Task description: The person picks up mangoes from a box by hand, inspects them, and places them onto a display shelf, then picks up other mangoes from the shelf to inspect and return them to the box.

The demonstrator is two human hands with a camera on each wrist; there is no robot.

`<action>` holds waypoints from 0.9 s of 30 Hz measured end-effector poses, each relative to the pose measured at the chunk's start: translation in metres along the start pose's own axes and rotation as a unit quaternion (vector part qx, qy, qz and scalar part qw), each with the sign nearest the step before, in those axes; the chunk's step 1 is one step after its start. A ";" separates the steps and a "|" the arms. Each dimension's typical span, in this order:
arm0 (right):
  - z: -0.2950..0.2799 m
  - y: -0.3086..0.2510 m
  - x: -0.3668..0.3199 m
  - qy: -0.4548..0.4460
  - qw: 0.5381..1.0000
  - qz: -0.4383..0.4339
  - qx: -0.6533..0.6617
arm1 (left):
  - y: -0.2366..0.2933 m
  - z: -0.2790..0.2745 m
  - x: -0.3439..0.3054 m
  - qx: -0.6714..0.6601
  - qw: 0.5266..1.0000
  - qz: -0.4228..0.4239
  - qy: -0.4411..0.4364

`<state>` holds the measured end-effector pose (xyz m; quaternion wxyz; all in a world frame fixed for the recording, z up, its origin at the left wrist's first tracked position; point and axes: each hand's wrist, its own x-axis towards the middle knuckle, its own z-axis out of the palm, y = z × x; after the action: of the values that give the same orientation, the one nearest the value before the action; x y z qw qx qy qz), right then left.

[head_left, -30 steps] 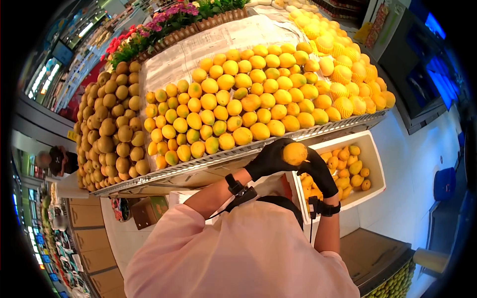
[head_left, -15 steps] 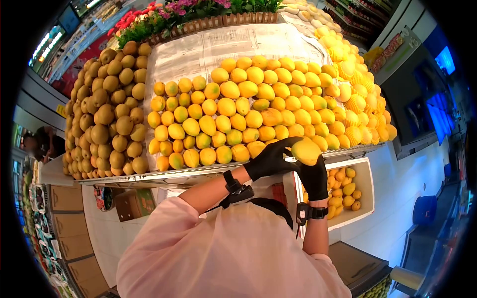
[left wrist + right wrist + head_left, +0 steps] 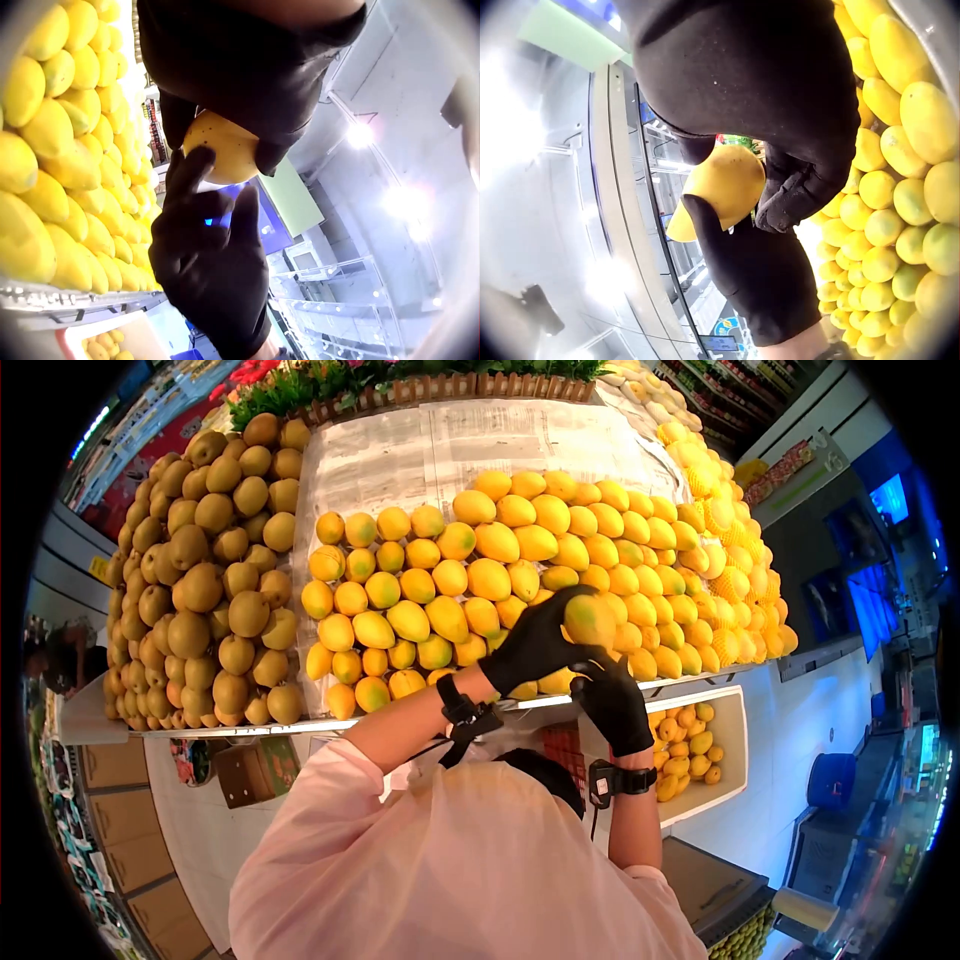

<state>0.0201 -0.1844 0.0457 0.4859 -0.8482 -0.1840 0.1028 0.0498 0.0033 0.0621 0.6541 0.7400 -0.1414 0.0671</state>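
Note:
The left hand [image 3: 540, 640], black-gloved, grips a yellow mango [image 3: 590, 620] above the front rows of the mango display [image 3: 490, 578]. Just below it, the gloved right hand [image 3: 612, 705] has its fingertips at the mango's near side. In the left wrist view the mango [image 3: 229, 154] shows small dark specks; the right hand [image 3: 214, 255] lays a bent finger on it, other fingers curled. The right wrist view shows the mango [image 3: 731, 184] between the right hand's [image 3: 757, 82] thumb and curled fingers, with the left thumb across its lower side.
Brown round fruit [image 3: 205, 585] is heaped left of the mangoes. Net-wrapped fruit [image 3: 720, 515] lies at the right. Paper sheeting [image 3: 400, 455] covers the display's back, before a small planter fence [image 3: 430, 390]. A white foam box [image 3: 735, 760] holding mangoes stands below the display edge.
Both hands have moved up and slightly left with the mango, from by the display's front edge to over its front rows. The camera view has shifted too.

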 end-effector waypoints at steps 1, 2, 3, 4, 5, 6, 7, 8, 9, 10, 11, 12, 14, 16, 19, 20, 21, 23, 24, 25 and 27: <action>0.003 0.000 -0.001 0.008 0.999 0.001 0.051 | -0.005 -0.014 0.005 0.016 0.999 0.035 0.028; 0.006 0.000 -0.002 0.016 0.995 0.001 0.102 | -0.008 -0.030 0.011 0.007 0.999 0.016 0.032; 0.009 0.010 -0.006 0.026 0.979 0.045 0.199 | -0.008 -0.051 0.019 0.042 0.999 0.011 0.031; 0.007 0.019 -0.008 0.021 0.967 0.072 0.243 | -0.008 -0.072 0.026 0.079 0.996 0.007 0.031; 0.006 0.027 -0.009 0.018 0.953 0.100 0.287 | -0.009 -0.092 0.034 0.093 0.995 0.005 0.042; 0.004 0.035 -0.010 0.018 0.935 0.128 0.329 | -0.011 -0.111 0.041 0.107 0.993 0.003 0.053; 0.003 0.037 -0.011 0.008 0.941 0.101 0.322 | -0.009 -0.130 0.048 0.130 0.990 0.008 0.061; 0.002 0.034 -0.011 -0.001 0.952 0.075 0.296 | -0.009 -0.149 0.055 0.152 0.986 0.012 0.069; 0.001 0.032 -0.010 -0.008 0.962 0.049 0.270 | -0.025 -0.169 0.065 0.108 0.991 0.044 0.058; 0.000 0.032 -0.007 -0.003 0.948 0.064 0.311 | -0.028 -0.184 0.071 0.168 0.983 0.020 0.076; -0.003 0.032 -0.004 0.004 0.932 0.080 0.353 | -0.025 -0.198 0.077 0.214 0.974 -0.004 0.076; -0.003 0.033 -0.003 0.014 0.914 0.095 0.395 | -0.023 -0.211 0.084 0.261 0.962 -0.026 0.073; -0.006 0.027 0.003 0.011 0.972 0.056 0.229 | -0.046 -0.236 0.100 0.300 0.950 0.018 0.081; -0.005 0.027 0.002 0.019 0.983 0.054 0.176 | -0.051 -0.257 0.113 0.343 0.939 0.004 0.032; -0.005 0.046 0.000 0.016 0.824 0.118 0.554 | -0.075 -0.280 0.131 0.363 0.932 -0.010 0.004; -0.007 0.049 -0.003 0.019 0.820 0.129 0.558 | -0.082 -0.286 0.137 0.364 0.931 -0.014 -0.015; -0.007 0.050 -0.004 0.024 0.815 0.139 0.562 | -0.090 -0.292 0.142 0.366 0.930 -0.018 -0.036; -0.006 0.065 -0.009 0.040 0.831 0.141 0.537 | -0.112 -0.304 0.153 0.389 0.918 -0.015 -0.077; -0.008 0.060 -0.012 0.047 0.858 0.129 0.495 | -0.115 -0.306 0.157 0.400 0.911 -0.012 -0.096; -0.010 0.052 -0.014 0.055 0.883 0.117 0.452 | -0.112 -0.303 0.160 0.439 0.890 -0.036 -0.112; -0.014 0.051 -0.014 0.072 0.793 0.161 0.583 | -0.127 -0.307 0.169 0.444 0.880 -0.028 -0.164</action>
<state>0.0234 -0.2250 0.0088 0.8767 -0.4262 0.0852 0.2063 0.2747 0.2994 0.0316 0.2261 0.9569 -0.1814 -0.0179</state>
